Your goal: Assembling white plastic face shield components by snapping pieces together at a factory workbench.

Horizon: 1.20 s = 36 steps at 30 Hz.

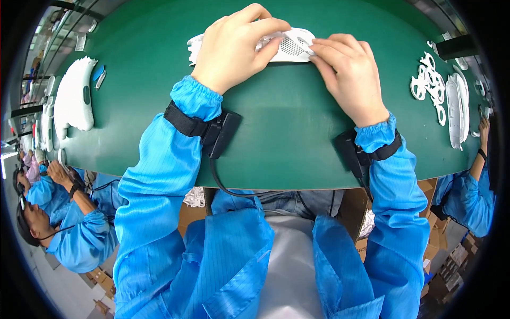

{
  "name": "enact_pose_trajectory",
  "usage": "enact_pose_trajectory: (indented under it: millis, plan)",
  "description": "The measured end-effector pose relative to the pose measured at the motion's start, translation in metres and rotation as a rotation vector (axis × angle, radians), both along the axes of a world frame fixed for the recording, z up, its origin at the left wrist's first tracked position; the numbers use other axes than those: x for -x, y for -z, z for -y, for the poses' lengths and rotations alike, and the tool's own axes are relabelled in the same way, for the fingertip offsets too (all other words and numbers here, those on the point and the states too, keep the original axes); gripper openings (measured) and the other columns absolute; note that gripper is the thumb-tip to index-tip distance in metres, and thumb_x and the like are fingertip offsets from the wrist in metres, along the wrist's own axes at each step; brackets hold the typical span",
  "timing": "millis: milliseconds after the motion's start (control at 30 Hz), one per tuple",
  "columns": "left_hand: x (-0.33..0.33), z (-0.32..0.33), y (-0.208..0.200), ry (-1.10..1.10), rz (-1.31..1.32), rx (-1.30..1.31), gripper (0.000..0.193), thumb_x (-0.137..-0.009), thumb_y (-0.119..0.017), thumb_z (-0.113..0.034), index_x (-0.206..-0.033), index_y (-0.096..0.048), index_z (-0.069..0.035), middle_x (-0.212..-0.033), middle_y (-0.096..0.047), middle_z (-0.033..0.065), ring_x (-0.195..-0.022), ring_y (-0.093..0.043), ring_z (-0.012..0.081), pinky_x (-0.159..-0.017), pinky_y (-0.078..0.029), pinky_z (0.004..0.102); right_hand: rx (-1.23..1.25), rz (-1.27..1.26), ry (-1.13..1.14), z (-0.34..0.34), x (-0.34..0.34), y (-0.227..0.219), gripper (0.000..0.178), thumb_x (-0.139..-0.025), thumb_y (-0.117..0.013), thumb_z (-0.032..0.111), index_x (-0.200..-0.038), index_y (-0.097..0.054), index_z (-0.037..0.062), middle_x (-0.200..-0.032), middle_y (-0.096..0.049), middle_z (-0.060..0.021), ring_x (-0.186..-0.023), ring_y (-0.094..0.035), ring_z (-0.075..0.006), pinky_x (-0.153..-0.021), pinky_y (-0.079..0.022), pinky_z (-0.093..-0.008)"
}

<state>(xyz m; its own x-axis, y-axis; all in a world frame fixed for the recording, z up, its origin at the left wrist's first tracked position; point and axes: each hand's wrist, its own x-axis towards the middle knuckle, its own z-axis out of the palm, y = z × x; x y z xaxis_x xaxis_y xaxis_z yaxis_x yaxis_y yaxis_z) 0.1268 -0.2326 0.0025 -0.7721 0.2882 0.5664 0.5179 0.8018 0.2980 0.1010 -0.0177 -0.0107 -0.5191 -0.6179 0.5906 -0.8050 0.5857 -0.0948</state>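
Note:
A long white plastic housing (289, 49) with a patch of small round holes lies on the far middle of the green table. My left hand (239, 50) reaches over it and grips it, thumb and index finger bent at its middle and hiding much of that part. At its right end, my right hand (348, 66) has its fingertips pinched together on a thin, slotted white edge. Whether that edge is a separate piece or belongs to the housing I cannot tell. The housing's notched left end (195, 49) shows beyond my left hand.
Another white curved housing (74, 95) lies at the left, beside a small blue-handled tool (99, 76). White ring-shaped parts (429, 82) and stacked white shells (457, 109) are at the right. Co-workers in blue sit on both sides. Cables hang from my wrist devices (220, 133).

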Motion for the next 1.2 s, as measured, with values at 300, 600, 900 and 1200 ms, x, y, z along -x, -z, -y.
enact_pose_trajectory:
  millis: [300,600,900,1200]
  plan:
    - [0.001,-0.002,-0.002,-0.088,0.143,-0.023,0.016,-0.079,-0.073,-0.013,-0.096,-0.074,-0.015,-0.091,-0.062,0.0008,-0.075,-0.064,0.0178,-0.064,-0.052,0.0284,0.018,0.015,-0.012,0.011,-0.001,0.006,0.009,-0.082,-0.068,0.017,-0.083,-0.068,0.0079,-0.083,-0.069,-0.0036,-0.087,-0.062,-0.0192,-0.079,-0.044,-0.0341]
    - [0.005,0.005,0.001,-0.056,0.106,0.046,0.017,-0.078,-0.073,-0.018,-0.095,-0.074,-0.013,-0.092,-0.062,0.0025,-0.079,-0.064,0.0216,-0.068,-0.053,0.0306,-0.014,0.192,0.069,0.023,-0.008,0.006,0.016,-0.084,-0.063,0.020,-0.085,-0.068,0.0040,-0.086,-0.070,-0.0069,-0.089,-0.061,-0.0227,-0.083,-0.043,-0.0366]
    - [0.011,0.010,-0.006,0.073,0.130,0.146,0.034,-0.069,-0.079,-0.028,-0.097,-0.073,-0.009,-0.102,-0.066,0.0066,-0.082,-0.068,0.0273,-0.072,-0.055,0.0345,-0.110,0.175,0.072,0.020,-0.029,0.001,0.051,-0.076,-0.066,0.030,-0.112,-0.058,-0.0064,-0.119,-0.061,-0.0184,-0.115,-0.052,-0.0296,-0.094,-0.040,-0.0426]
    - [0.017,0.010,-0.001,0.070,0.124,0.283,0.036,-0.071,-0.075,-0.039,-0.095,-0.075,-0.011,-0.105,-0.069,0.0048,-0.084,-0.068,0.0277,-0.073,-0.055,0.0377,-0.211,0.431,0.128,0.016,-0.041,-0.011,0.066,-0.082,-0.064,0.031,-0.133,-0.046,-0.0059,-0.139,-0.049,-0.0197,-0.136,-0.038,-0.0278,-0.106,-0.031,-0.0532]
